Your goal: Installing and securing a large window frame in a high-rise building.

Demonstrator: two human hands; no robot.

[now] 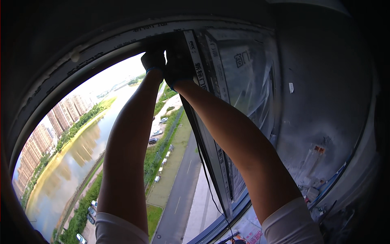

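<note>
Both arms reach up to the top corner of an open window. My left hand [153, 61], in a dark glove with a blue cuff, is at the underside of the top frame [113, 53]. My right hand [176, 69], gloved alike, is just right of it, against the upright frame post [198, 69], which has a printed protective strip. The fingers of both hands are lost in dark shadow, so their grip cannot be made out. A thin black cable [207, 179] runs down beside the post below my right forearm.
Right of the post is a film-covered glass panel [239, 81], then a grey wall [321, 81]. Packaging and small items [308, 191] lie along the lower right. The opening looks from high up onto a river [77, 154], tall buildings [65, 118], a road [178, 203] and parked cars [156, 133].
</note>
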